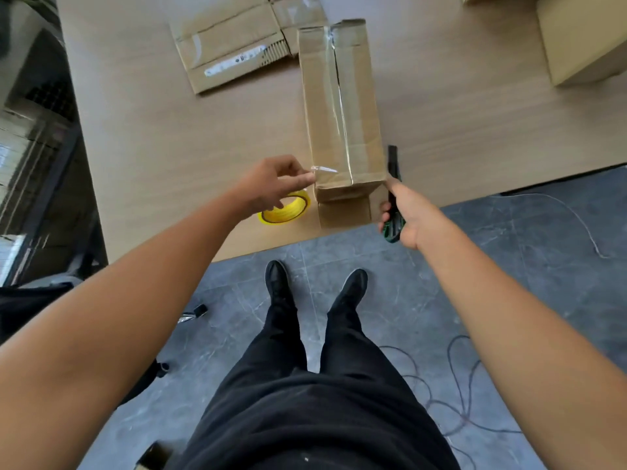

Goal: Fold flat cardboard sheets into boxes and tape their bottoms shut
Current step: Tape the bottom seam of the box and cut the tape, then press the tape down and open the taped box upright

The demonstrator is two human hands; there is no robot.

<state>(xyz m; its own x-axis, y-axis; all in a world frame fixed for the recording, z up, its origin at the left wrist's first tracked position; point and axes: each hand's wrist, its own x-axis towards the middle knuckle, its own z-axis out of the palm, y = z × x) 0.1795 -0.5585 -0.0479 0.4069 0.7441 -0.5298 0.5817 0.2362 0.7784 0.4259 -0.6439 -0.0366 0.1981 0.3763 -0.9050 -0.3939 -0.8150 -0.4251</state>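
A folded cardboard box (pixel 339 106) stands on the table with its bottom up, clear tape running along the centre seam. My left hand (pixel 274 184) pinches a loose end of clear tape (pixel 324 169) at the box's near left corner. Just under that hand lies a yellow-cored tape roll (pixel 286 208) on the table. My right hand (pixel 403 215) grips a black and green utility knife (pixel 393 195), which points up along the box's near right corner. A flat cardboard sheet (pixel 234 42) lies behind the box to the left.
The wooden table (pixel 152 137) ends just in front of the box. Another brown box (pixel 583 39) stands at the far right. Cables (pixel 454 385) lie on the grey floor by my legs. Dark shelving sits to the left.
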